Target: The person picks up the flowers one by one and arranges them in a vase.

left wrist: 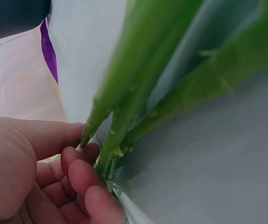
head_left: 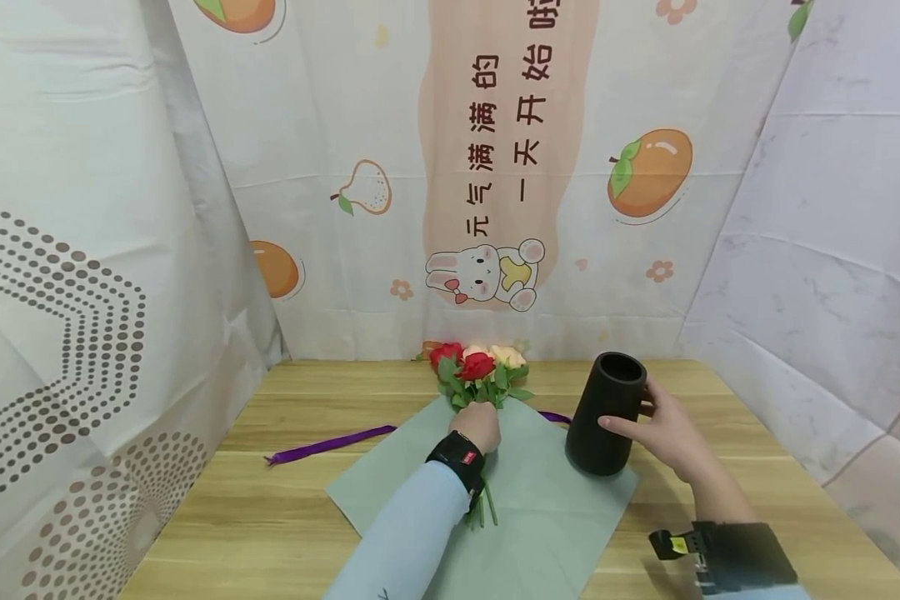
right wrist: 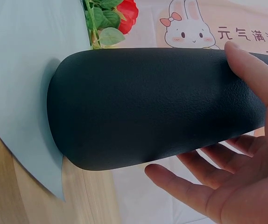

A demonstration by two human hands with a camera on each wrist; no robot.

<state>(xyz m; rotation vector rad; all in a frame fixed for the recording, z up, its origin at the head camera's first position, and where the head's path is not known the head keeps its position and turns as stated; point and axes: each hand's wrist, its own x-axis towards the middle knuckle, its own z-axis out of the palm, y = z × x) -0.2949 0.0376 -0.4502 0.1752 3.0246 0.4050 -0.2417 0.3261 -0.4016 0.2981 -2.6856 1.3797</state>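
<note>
My left hand grips a small bunch of roses by the green stems, fingers curled round them in the left wrist view. The red roses and cream-coloured roses point toward the back of the table, with the cut stem ends toward me. To the right, my right hand holds a black vase near its upper part, thumb on one side and fingers on the other. The vase's open mouth faces up, and its base is over the right edge of a grey-green paper sheet.
A purple ribbon lies across the wooden table, passing under the paper and showing again between bouquet and vase. A printed cloth hangs behind the table's back edge. Other cloths hang at left and right.
</note>
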